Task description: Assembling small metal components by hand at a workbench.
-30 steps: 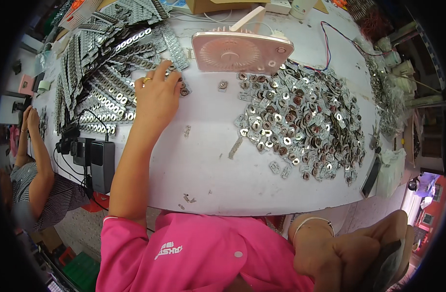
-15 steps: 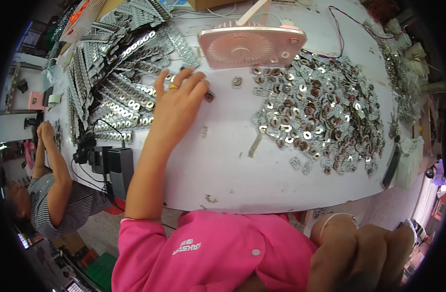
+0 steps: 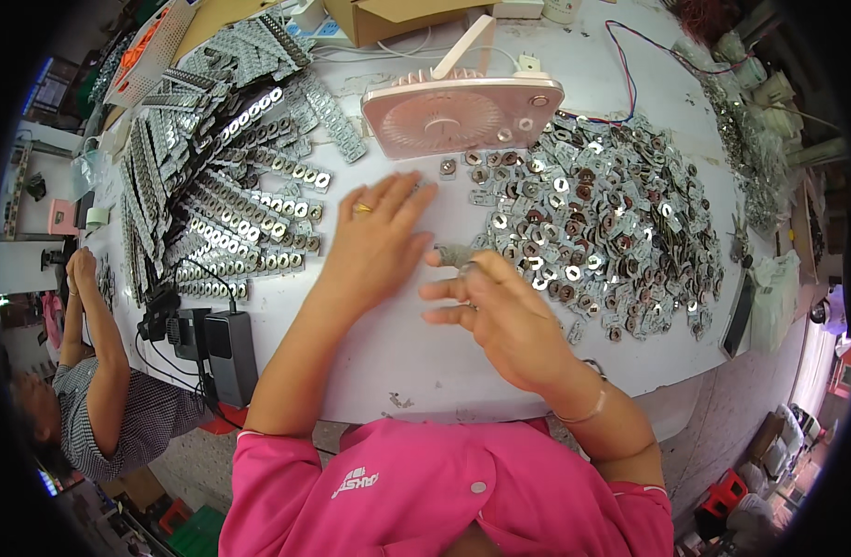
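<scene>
My left hand (image 3: 379,237) rests low over the white table (image 3: 379,362), a gold ring on one finger, its fingers stretched forward. Any piece under its palm or fingertips is hidden. My right hand (image 3: 509,311) hovers just to its right, fingers apart and pointing left, with a grey wrap (image 3: 455,254) around one finger. Nothing held shows in it. Right of both hands spreads a big heap of small metal plates with round centres (image 3: 611,223). One single metal plate (image 3: 448,168) lies apart, beyond my left fingertips. Rows of joined metal pieces (image 3: 230,223) lie fanned out on the left.
A pink fan (image 3: 462,116) stands at the back middle. Behind it are a cardboard box (image 3: 379,19) and cables. A dark grey box-shaped device (image 3: 230,357) with wires sits at the left front edge. Farther left, a person in a checked top (image 3: 119,399) works.
My right hand has come from the lower right to the table's middle, beside the left. My left hand has moved away from the strips, slightly right and nearer. The view has shifted slightly.
</scene>
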A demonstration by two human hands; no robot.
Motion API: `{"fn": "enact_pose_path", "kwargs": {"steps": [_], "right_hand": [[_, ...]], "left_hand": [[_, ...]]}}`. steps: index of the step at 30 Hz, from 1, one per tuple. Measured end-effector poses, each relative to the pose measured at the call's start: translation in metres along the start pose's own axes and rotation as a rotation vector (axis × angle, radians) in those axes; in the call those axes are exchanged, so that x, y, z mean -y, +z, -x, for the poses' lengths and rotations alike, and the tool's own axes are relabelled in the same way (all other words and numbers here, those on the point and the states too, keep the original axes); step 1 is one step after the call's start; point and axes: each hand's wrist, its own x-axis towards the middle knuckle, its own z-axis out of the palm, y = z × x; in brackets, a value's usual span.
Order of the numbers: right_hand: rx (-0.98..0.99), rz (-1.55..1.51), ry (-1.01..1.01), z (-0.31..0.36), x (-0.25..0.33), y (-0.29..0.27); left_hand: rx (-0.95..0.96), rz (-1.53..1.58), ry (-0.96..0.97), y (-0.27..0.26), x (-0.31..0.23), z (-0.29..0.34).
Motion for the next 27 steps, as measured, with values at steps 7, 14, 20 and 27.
{"fn": "enact_pose_path", "kwargs": {"steps": [7,14,20,27], "right_hand": [[-0.154,0.676,-0.179,0.005,-0.007,-0.076],[-0.199,0.925,-0.136,0.032,0.032,-0.097],[0.366,0.932,0.537,0.079,0.064,-0.094],[-0.023,0.857,0.083,0.109,0.059,-0.162]], "left_hand": [[0.026,0.198,0.159,0.017,-0.017,0.000],[-0.044,0.138,0.126,0.024,-0.029,-0.014],[-0.026,0.272,0.152,0.026,-0.038,-0.008],[0.048,0.272,0.214,0.021,-0.056,-0.020]]}}
